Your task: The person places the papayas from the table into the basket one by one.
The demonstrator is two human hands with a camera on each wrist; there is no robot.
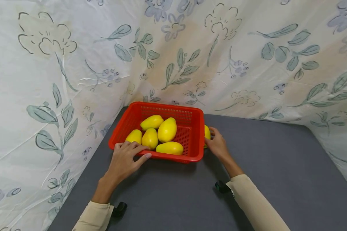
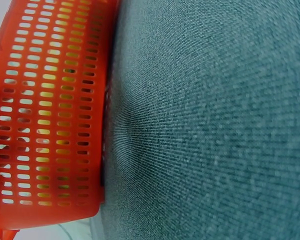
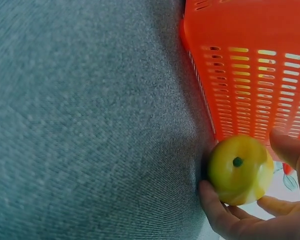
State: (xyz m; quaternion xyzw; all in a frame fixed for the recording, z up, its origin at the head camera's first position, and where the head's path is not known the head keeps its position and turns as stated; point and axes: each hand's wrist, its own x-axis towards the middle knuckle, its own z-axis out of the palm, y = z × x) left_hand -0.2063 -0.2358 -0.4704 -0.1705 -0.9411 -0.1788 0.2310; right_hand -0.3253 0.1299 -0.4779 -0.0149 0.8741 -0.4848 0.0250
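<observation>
A red plastic basket (image 1: 195, 141) holds several yellow mangoes (image 1: 166, 130). My left hand (image 1: 126, 158) holds its near rim towards the left corner, fingers over the edge and thumb along the front. Only slivers of this hand show at the edge of the left wrist view. On the table against the basket's right side is another yellow mango (image 3: 240, 170), its green stem spot towards the right wrist camera. My right hand (image 1: 217, 143) grips this mango, with fingers curled around its far side and the thumb near the basket wall.
The basket stands on a dark grey cloth-covered table (image 1: 263, 154), near its back left corner. Floral curtains (image 1: 173, 57) hang along the back and both sides. A dark wrist camera (image 1: 120, 209) sits below the left sleeve, and another (image 1: 222, 186) beside the right sleeve.
</observation>
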